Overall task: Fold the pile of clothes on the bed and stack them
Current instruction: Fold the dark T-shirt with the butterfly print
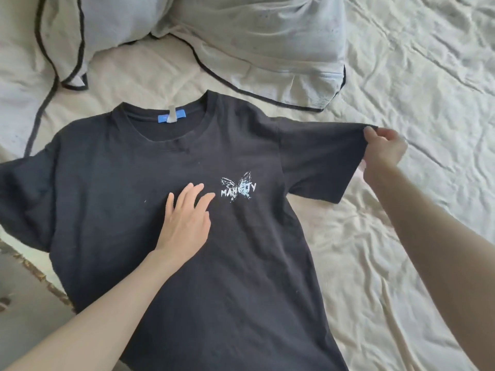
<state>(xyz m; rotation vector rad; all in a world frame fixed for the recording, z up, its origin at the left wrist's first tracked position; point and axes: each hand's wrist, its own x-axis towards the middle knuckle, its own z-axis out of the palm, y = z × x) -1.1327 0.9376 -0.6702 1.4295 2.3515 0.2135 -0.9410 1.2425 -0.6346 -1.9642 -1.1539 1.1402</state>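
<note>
The black T-shirt [214, 236] is spread face up on the cream bed sheet [401, 236], pressed flat at the chest by the open left hand [184, 223], while its sleeve edge is pinched by the right hand [383, 151].

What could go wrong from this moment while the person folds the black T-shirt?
1. The right hand pinches only the sleeve hem; it may slip free during the fold.
2. The left sleeve of the black T-shirt lies bunched near the bed's edge, so the fold may come out uneven.
3. The left hand presses one spot only; the fabric may shift.
</note>
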